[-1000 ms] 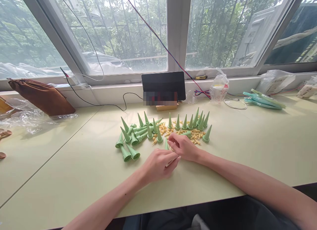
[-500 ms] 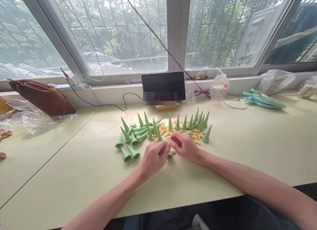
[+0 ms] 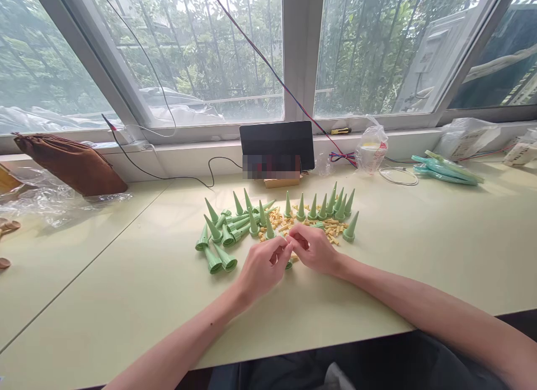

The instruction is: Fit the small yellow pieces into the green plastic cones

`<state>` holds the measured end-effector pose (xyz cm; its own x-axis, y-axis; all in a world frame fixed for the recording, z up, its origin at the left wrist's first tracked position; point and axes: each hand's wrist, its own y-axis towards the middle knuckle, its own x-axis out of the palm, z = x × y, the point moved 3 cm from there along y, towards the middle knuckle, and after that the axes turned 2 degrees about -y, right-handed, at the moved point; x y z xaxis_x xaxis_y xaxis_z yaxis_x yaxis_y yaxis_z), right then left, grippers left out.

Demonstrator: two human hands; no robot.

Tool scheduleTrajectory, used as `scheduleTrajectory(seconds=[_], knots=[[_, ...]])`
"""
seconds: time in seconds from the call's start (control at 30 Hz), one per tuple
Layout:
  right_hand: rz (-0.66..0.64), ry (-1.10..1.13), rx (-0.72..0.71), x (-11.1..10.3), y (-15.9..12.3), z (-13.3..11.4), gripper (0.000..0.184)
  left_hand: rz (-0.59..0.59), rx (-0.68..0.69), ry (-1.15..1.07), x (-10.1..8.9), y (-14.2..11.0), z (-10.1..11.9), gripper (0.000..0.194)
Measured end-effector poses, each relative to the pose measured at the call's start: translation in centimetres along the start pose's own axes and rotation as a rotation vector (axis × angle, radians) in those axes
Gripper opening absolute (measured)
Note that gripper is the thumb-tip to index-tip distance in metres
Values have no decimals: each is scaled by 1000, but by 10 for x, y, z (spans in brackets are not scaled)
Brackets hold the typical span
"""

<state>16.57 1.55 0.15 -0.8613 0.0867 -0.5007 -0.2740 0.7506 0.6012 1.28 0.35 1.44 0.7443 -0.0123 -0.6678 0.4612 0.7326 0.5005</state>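
Both hands meet over the near edge of a pile of small parts. My left hand (image 3: 263,267) is closed in a pinch, and the ribbed open end of a green plastic cone (image 3: 288,264) shows just under its fingertips. Most of that cone is covered by the fingers. My right hand (image 3: 316,249) has thumb and forefinger pressed together against the left fingertips; anything in that pinch is too small to make out. Upright green cones (image 3: 312,208) stand behind the hands, around small yellow pegs (image 3: 333,229). More green cones (image 3: 226,260) lie on their sides to the left.
On the pale table (image 3: 126,300), a dark tablet (image 3: 277,141) leans on a small cardboard box (image 3: 282,182) by the window. A brown pouch (image 3: 75,166) is at left. A bagged cup (image 3: 371,152), a coiled cable (image 3: 398,176) and teal packets (image 3: 447,170) lie right.
The fingertips have shifted very slightly, and the green cone's rim beneath them has moved a touch to the right. Everything else stays where it was.
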Motion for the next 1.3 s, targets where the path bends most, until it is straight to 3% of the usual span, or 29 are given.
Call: scheduleTrajectory(seconds=[1.3], knots=[[17, -18, 25, 0, -1, 2, 17, -27, 20, 39, 0, -2, 4, 17]])
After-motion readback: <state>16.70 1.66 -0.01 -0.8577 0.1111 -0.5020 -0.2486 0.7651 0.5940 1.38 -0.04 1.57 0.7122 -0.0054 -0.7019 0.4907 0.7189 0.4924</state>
